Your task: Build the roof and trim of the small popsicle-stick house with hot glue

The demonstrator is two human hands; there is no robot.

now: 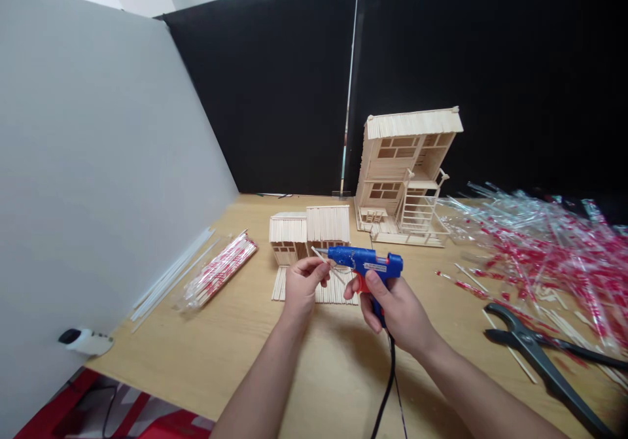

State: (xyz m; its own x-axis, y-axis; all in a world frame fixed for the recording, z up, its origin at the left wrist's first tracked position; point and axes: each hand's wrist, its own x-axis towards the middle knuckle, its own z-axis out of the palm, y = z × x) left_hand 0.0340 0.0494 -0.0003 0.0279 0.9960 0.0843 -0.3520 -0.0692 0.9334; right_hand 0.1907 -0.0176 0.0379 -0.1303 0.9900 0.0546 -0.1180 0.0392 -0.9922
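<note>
My right hand [397, 305] is wrapped round the handle of a blue hot glue gun [360, 260], whose nozzle points left. Between the fingertips of my left hand [305, 283] is a thin wooden stick [320, 256], slanting across just at the nozzle's tip; whether they touch I cannot tell. Right behind both hands stands a small stick-built house [328, 222] with a slatted roof and a slatted floor in front. The glue gun and my fingers hide part of its front. A black cord [392, 367] runs down from the gun's handle.
A taller stick house [412, 164] with stairs stands behind to the right. Red-and-clear wrappers [544, 249] pile up at right, beside dark pliers [534, 354]. Left lie a bundle of wrapped sticks [220, 270], white glue sticks [169, 275] and a white bottle [87, 341].
</note>
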